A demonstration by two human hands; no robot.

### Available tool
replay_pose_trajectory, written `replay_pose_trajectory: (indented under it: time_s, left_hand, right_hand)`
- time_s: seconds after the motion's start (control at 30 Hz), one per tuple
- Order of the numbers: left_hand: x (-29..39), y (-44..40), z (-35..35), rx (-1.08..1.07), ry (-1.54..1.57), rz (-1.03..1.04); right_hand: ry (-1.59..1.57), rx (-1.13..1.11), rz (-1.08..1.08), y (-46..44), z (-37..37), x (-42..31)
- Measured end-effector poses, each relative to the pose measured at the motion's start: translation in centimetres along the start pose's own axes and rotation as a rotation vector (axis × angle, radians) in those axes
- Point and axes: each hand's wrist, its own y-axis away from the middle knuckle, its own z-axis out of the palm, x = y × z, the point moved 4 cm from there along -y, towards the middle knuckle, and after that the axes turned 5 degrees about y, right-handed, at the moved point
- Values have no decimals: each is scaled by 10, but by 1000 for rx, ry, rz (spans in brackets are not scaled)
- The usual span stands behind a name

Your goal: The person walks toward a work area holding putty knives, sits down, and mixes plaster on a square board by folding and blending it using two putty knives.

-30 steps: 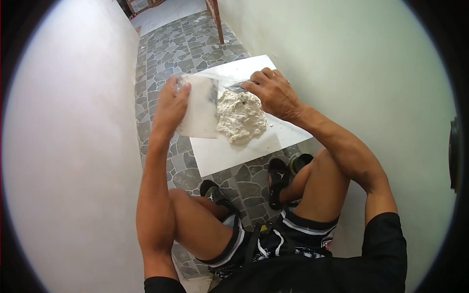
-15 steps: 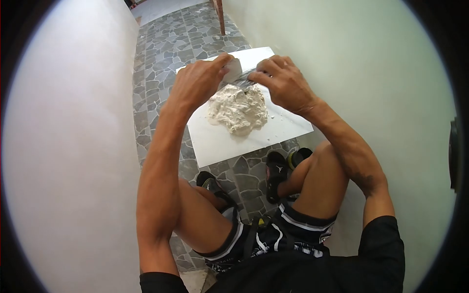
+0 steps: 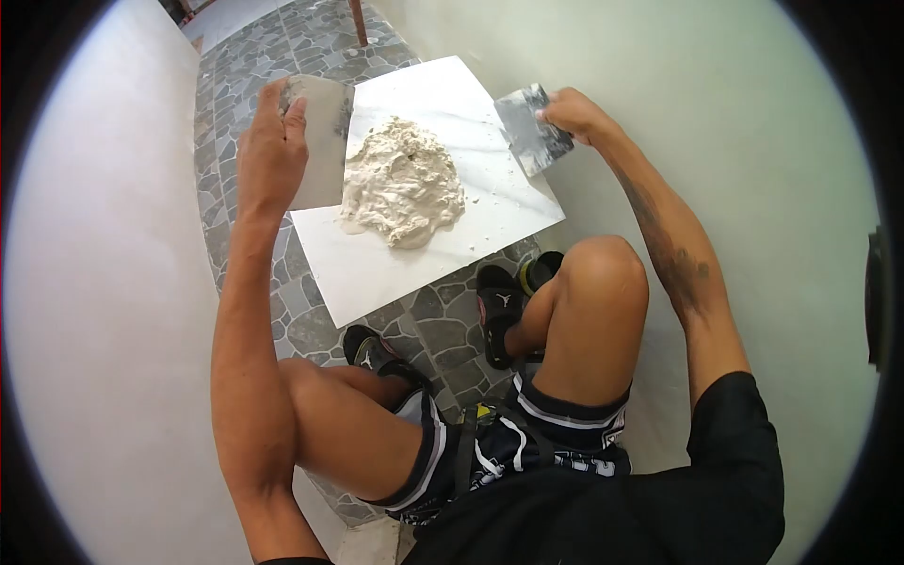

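A lumpy heap of off-white putty [image 3: 405, 186] sits in the middle of a white board [image 3: 485, 226], with small crumbs scattered to its right. At the board's left edge, my left hand [image 3: 271, 160] grips a wide, flat putty scraper [image 3: 326, 141]; its broad blade stands close beside the heap. My right hand [image 3: 578, 115] pinches a smaller putty scraper [image 3: 533, 132] at the board's right edge. Grey and white smears cover that blade, which is apart from the heap.
Pale walls [image 3: 113, 282] rise close on both sides. Under the board runs a grey stone-patterned floor [image 3: 320, 315]. My sandalled feet are near the board's front edge, with a dark round container [image 3: 535, 275] beside the right foot. A brown wooden leg [image 3: 359, 24] stands beyond the board.
My hands have moved apart from above the heap's far side, the left to the left edge and the right to the right edge, each carrying its scraper. The view has shifted.
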Motion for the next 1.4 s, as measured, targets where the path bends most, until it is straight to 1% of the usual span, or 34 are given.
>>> replay_pose_trajectory:
  time_s: [0.1,0.2,0.3,0.4,0.5,0.57,0.63,0.73,0.83,0.87,0.93,0.97,1.0,1.03,1.1,1.13,1.23,1.33,1.4]
  left_hand:
    - [2,-1,3,-23,24,-33]
    - [5,0,2,-44,64,-49]
    - [2,0,5,-39,87,-20]
    - [2,3,5,-41,82,-12]
    - [-3,1,6,-79,108,-66]
    - [-6,1,4,-82,107,-77]
    - [-8,-1,4,-58,80,-48]
    - [-10,-4,7,-40,76,14]
    - [-6,-2,7,-32,88,16]
    - [-5,0,7,-36,102,24]
    - [-4,2,5,-36,126,38]
    - [-5,5,6,-49,142,9]
    - [-4,8,6,-61,157,-19]
    - [-5,9,6,-72,171,-46]
    - [-11,12,7,-81,177,-53]
    - [-12,14,7,-84,179,-57]
    - [-11,18,7,-75,173,-45]
    - [-15,17,12,-81,123,-91]
    - [-18,18,12,-121,120,-161]
  right_hand:
    - [365,42,-11,-33,-2,-19]
    - [345,53,-88,-49,-5,-47]
    - [390,-53,-206,-85,-2,-59]
    - [444,-125,-235,-111,4,-80]
    - [627,-137,-214,-131,11,-85]
    - [552,-229,-200,-134,12,-78]
    - [500,-303,-164,-119,13,-73]
    - [443,-401,-177,-88,21,-57]
    - [431,-392,-176,-55,26,-40]
    - [479,-358,-174,-45,28,-36]
    - [472,-379,-125,-16,30,-30]
    - [468,-392,-104,-4,32,-30]
    - [366,-365,-73,-3,34,-14]
    - [328,-351,-50,12,37,-15]
    - [287,-292,1,41,41,-19]
    - [317,-231,14,43,45,-11]
    - [69,-92,140,57,68,11]
    - [1,-31,169,65,92,22]
    - [-61,16,185,77,104,18]
